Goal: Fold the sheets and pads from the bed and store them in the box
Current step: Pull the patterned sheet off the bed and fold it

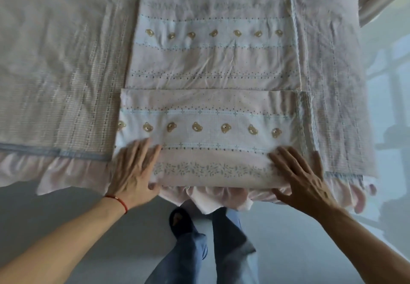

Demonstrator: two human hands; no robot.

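Pressing flat, two hands, left hand (135,168), right hand (299,177), fingers straight, one folded sheet (208,128)

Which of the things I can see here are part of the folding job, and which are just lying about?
In the job: bear-print sheet, its folded near part, left hand and right hand flat on it, waffle-weave pad.

Just there: pink bed frill, slipper, red wrist string.
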